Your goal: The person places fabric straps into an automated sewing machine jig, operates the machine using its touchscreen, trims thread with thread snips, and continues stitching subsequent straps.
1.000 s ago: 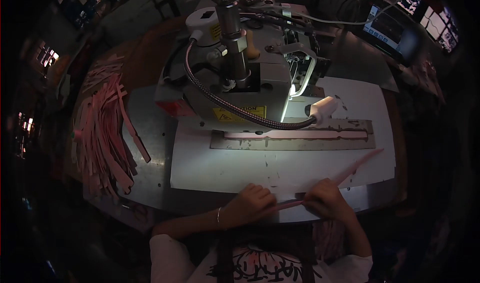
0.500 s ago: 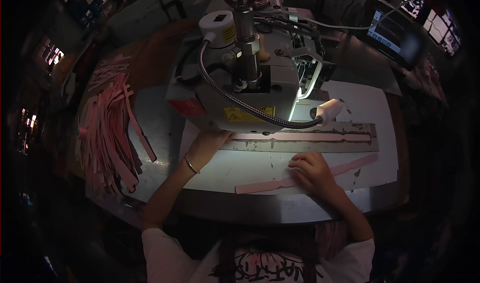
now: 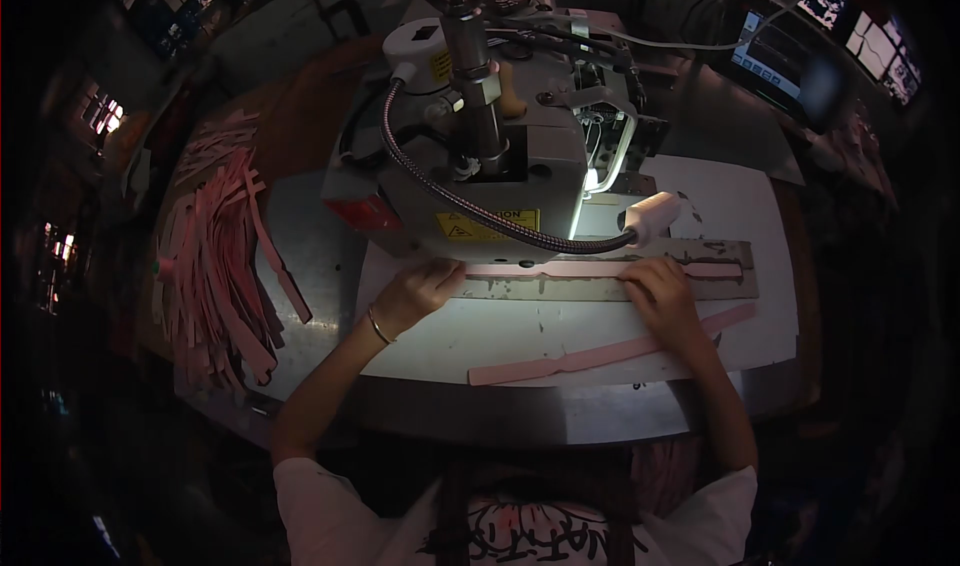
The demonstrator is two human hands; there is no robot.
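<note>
A pink strip (image 3: 585, 270) with a notched outline lies lengthwise in the slot of a grey template plate (image 3: 590, 288) under the sewing machine head. My left hand (image 3: 415, 294), a bracelet on its wrist, pinches the strip's left end at the plate's edge. Farther along, my right hand (image 3: 663, 298) has its fingers curled together on the strip, right of its middle; the fingertips partly cover it. A second pink strip (image 3: 560, 363) rests slantwise on the white sheet in front, its right part passing beneath my right wrist.
The sewing machine (image 3: 470, 186) stands directly behind the plate, with a flexible-neck lamp (image 3: 652, 216) reaching over its right side. A bundle of pink strips (image 3: 220, 276) drapes over the left of the metal table (image 3: 590, 411). At the back right is a lit control screen (image 3: 765, 61).
My right hand has moved up from beside the loose strip onto the strip in the plate. My left hand stays at the left end, its fingers now more bunched.
</note>
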